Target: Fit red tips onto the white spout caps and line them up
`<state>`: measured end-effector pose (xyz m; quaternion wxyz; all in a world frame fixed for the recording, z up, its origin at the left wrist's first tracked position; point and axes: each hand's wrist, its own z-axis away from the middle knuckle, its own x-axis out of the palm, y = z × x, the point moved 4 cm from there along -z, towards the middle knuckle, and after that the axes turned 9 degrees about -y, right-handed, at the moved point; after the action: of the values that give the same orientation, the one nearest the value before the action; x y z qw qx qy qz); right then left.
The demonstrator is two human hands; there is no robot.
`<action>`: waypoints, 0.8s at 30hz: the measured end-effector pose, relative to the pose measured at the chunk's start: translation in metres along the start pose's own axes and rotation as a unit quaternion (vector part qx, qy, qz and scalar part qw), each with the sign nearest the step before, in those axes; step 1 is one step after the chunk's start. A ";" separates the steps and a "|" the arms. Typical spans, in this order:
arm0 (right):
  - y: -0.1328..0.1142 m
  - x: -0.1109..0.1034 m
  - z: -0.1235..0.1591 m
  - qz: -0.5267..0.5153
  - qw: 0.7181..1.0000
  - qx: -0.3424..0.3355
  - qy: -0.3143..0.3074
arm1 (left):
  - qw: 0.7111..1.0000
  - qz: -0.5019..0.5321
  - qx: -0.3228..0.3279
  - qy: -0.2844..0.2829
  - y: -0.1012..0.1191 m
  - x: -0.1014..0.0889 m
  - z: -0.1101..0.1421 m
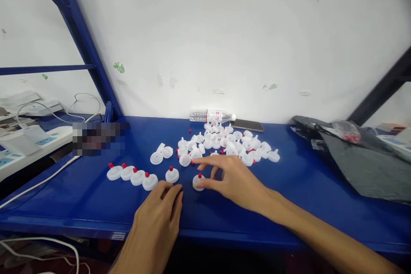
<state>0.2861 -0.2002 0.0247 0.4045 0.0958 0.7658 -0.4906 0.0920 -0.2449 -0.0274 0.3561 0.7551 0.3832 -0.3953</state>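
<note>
My right hand point(233, 180) hovers low over the blue table, thumb and index finger spread apart. Its thumb overlaps the edge of a round white plastic cap with a red tip point(198, 181), and the index finger stretches toward the loose pile. Near the front, my left hand point(159, 216) rests with fingers curled and thumb drawn in; the fingertips' undersides are hidden. Just beyond it stands another red-tipped white cap point(172, 175). Further left, several similar caps point(138, 177) form a slanting row, red tips up. A pile of loose white caps point(224, 141) with small red pieces lies behind my right hand.
Two or three white caps point(156, 158) lie apart, left of the pile. A clear plastic bottle point(212, 116) and a dark phone point(247, 126) lie by the wall. At right is a grey plastic bag point(359, 162). White power strips point(38, 145) and cables are at left.
</note>
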 end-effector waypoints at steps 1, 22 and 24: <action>-0.001 -0.007 0.001 0.008 1.000 0.004 0.025 | 1.000 0.001 -0.002 -0.008 -0.001 0.001 0.001; -0.008 -0.026 0.009 0.137 0.986 0.062 -0.069 | 0.967 0.245 0.010 0.070 0.002 -0.020 -0.014; -0.007 -0.019 0.009 0.124 0.988 0.050 -0.080 | 0.965 0.252 0.014 0.072 0.004 -0.022 -0.014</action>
<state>0.2996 -0.2062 0.0409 0.5171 0.1709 0.6874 -0.4804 0.0913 -0.2415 -0.0019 0.4045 0.8588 0.1998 -0.2428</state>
